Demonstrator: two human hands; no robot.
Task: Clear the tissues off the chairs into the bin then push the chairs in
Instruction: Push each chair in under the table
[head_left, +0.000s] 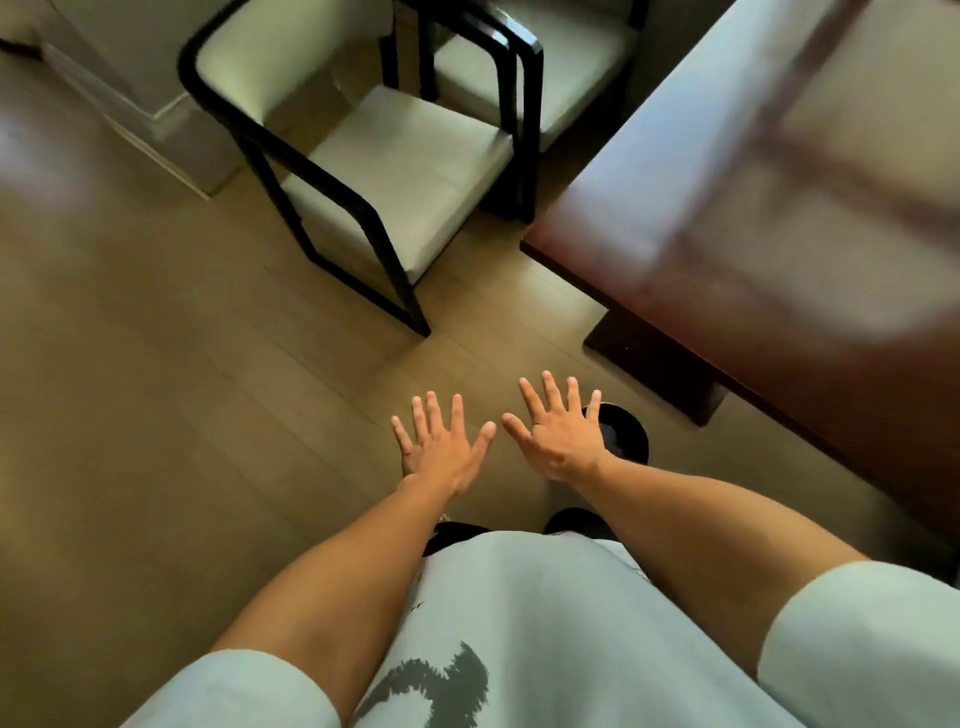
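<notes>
Head view, looking down. Both hands are extended forward, palms down, fingers straight and spread, holding nothing. The left hand (441, 447) and the right hand (558, 434) lie side by side, thumbs turned toward each other and nearly meeting, fingertips directed away from the body toward the nearer chair (374, 171).

The bin (626, 434), dark and round, stands on the wooden floor (130, 364) just beyond and to the right of the right hand, its near left rim hidden behind that hand's little finger and wrist. Its contents cannot be made out.

The nearer chair, black-framed with a pale cushioned seat and back, stands ahead of the fingertips and slightly to the left, well apart from both hands. Its seat runs diagonally: the backrest lies at far left, the front edge faces right, toward the table (779, 208). It stands clear of the table edge, not tucked under. A second chair (530, 67) of the same type stands just beyond it, their black frames close together.

The dark wooden table occupies the area ahead and to the right of the right hand, its corner pointing toward the nearer chair.
</notes>
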